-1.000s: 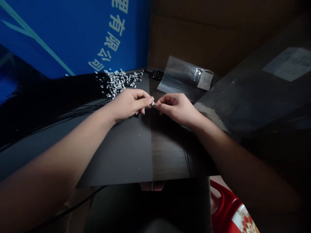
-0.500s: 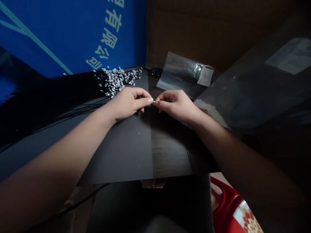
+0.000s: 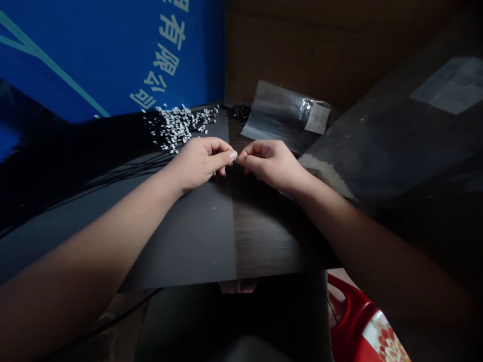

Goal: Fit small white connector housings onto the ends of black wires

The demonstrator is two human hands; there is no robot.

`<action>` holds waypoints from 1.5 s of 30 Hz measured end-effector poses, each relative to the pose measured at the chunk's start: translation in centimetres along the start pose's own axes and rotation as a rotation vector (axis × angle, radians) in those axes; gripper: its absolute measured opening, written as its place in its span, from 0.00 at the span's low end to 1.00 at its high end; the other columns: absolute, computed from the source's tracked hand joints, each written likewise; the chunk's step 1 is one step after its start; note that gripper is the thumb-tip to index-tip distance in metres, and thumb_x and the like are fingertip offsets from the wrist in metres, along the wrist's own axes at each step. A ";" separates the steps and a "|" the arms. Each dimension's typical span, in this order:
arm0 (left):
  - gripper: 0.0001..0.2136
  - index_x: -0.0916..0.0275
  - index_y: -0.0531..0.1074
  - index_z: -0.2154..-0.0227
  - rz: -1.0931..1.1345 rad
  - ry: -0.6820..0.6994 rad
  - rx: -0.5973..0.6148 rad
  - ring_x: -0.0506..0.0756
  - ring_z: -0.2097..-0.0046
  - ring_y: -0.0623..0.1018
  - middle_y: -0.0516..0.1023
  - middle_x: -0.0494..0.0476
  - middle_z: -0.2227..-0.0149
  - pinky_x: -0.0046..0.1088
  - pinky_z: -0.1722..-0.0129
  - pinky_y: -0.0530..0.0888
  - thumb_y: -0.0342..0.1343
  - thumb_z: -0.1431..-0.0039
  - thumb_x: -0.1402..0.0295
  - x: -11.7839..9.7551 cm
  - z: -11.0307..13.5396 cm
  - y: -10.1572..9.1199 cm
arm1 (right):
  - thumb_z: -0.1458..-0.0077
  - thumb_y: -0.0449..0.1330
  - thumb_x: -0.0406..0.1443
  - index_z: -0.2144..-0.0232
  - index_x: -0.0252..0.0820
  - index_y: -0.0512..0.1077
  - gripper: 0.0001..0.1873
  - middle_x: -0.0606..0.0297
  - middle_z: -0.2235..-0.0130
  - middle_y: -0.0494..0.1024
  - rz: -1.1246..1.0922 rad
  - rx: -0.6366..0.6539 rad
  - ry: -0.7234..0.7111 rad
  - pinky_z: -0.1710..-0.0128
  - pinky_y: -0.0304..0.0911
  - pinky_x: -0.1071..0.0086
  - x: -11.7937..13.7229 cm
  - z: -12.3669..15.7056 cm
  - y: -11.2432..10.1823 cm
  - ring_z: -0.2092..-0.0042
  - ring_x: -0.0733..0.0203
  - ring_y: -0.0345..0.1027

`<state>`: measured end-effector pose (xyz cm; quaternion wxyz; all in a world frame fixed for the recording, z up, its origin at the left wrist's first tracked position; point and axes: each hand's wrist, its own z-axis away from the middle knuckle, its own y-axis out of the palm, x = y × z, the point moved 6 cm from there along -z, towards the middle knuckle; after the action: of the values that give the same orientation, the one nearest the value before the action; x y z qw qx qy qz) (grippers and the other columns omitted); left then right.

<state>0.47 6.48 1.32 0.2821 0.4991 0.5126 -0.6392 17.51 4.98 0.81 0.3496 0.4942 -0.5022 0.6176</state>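
Note:
My left hand (image 3: 206,161) and my right hand (image 3: 266,161) meet above the table, fingertips almost touching. Thumb and forefinger of the left are pinched on a tiny pale piece (image 3: 236,159), mostly covered by the fingers. My right hand is also closed in a pinch at the same spot; what lies between its fingertips is hidden. Behind the left hand spreads a heap of small white connectors (image 3: 175,125), at the ends of a thick bundle of thin black wires (image 3: 75,156). Beside the right wrist lie small white pieces (image 3: 328,173) in a large clear plastic bag (image 3: 377,146).
A flat clear bag (image 3: 275,110) with a white label (image 3: 317,118) lies behind my hands. A blue printed panel (image 3: 113,50) and a brown cardboard wall (image 3: 294,45) stand at the back. Below the table's (image 3: 188,251) front edge, a red object (image 3: 350,317) shows at right.
My fingertips have drawn slightly closer together, and the pale piece between them shows less. The thin dark strand below my right hand has shifted to the right, over the red object.

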 end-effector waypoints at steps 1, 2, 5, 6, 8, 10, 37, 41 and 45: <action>0.07 0.62 0.82 0.67 0.011 0.004 -0.008 0.51 0.72 0.76 0.80 0.54 0.74 0.29 0.67 0.73 0.67 0.36 0.64 0.1 0.0 0.0 | 0.38 0.66 0.31 0.69 0.38 0.78 0.05 0.70 0.75 0.76 -0.008 -0.006 0.003 0.74 0.57 0.71 0.0 0.0 0.0 0.76 0.70 0.60; 0.07 0.62 0.82 0.67 0.020 0.004 -0.015 0.51 0.71 0.77 0.80 0.54 0.74 0.29 0.67 0.74 0.68 0.37 0.64 0.2 0.0 0.1 | 0.38 0.65 0.30 0.69 0.38 0.77 0.06 0.70 0.75 0.76 -0.016 -0.013 0.006 0.74 0.57 0.71 0.0 0.0 0.0 0.76 0.70 0.60; 0.08 0.62 0.81 0.67 0.046 -0.001 -0.033 0.51 0.71 0.77 0.80 0.54 0.74 0.29 0.66 0.75 0.68 0.37 0.63 0.3 0.0 0.2 | 0.39 0.65 0.30 0.69 0.38 0.77 0.06 0.70 0.75 0.76 -0.039 -0.027 0.006 0.74 0.57 0.72 0.0 0.0 0.0 0.76 0.70 0.60; 0.08 0.62 0.81 0.67 0.058 -0.004 -0.038 0.51 0.71 0.77 0.80 0.54 0.74 0.29 0.65 0.76 0.69 0.37 0.63 0.3 0.1 0.3 | 0.39 0.65 0.30 0.69 0.38 0.77 0.06 0.71 0.75 0.75 -0.046 -0.030 0.003 0.74 0.57 0.72 -0.1 0.0 0.0 0.76 0.70 0.60; 0.08 0.62 0.81 0.67 0.083 -0.011 -0.041 0.51 0.71 0.78 0.80 0.54 0.74 0.30 0.65 0.76 0.69 0.37 0.63 0.3 0.1 0.5 | 0.38 0.65 0.30 0.69 0.38 0.77 0.06 0.70 0.75 0.75 -0.054 -0.031 0.000 0.74 0.56 0.72 -0.1 0.0 0.0 0.76 0.70 0.60; 0.08 0.63 0.81 0.66 0.104 -0.019 -0.041 0.51 0.70 0.79 0.81 0.54 0.73 0.30 0.64 0.77 0.70 0.37 0.63 0.3 0.1 0.6 | 0.38 0.65 0.30 0.69 0.38 0.77 0.06 0.70 0.75 0.75 -0.057 -0.028 -0.003 0.74 0.56 0.72 -0.3 -0.1 0.0 0.76 0.70 0.61; 0.05 0.62 0.79 0.66 0.066 -0.039 -0.121 0.51 0.72 0.79 0.80 0.53 0.74 0.29 0.68 0.77 0.66 0.35 0.68 0.5 0.1 0.8 | 0.37 0.65 0.32 0.68 0.38 0.78 0.06 0.68 0.74 0.76 -0.035 -0.030 0.006 0.71 0.59 0.70 -0.6 -0.4 0.1 0.74 0.68 0.62; 0.05 0.62 0.78 0.67 0.115 -0.037 -0.119 0.51 0.73 0.78 0.78 0.52 0.75 0.28 0.70 0.75 0.65 0.36 0.69 1.0 -0.1 0.8 | 0.39 0.66 0.33 0.66 0.38 0.78 0.03 0.65 0.70 0.80 0.083 -0.063 -0.087 0.67 0.61 0.68 -0.3 -0.5 -0.3 0.69 0.65 0.67; 0.05 0.62 0.77 0.69 0.144 -0.058 -0.110 0.50 0.73 0.78 0.77 0.51 0.75 0.26 0.70 0.75 0.63 0.36 0.71 1.3 -0.1 0.9 | 0.40 0.66 0.35 0.65 0.37 0.80 0.05 0.63 0.67 0.82 0.197 -0.093 -0.199 0.64 0.62 0.66 0.1 -0.3 -0.7 0.64 0.61 0.71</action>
<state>0.86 6.49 -0.22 0.3692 0.4997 0.5011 -0.6024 18.04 5.48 1.05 0.2582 0.4845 -0.6085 0.5729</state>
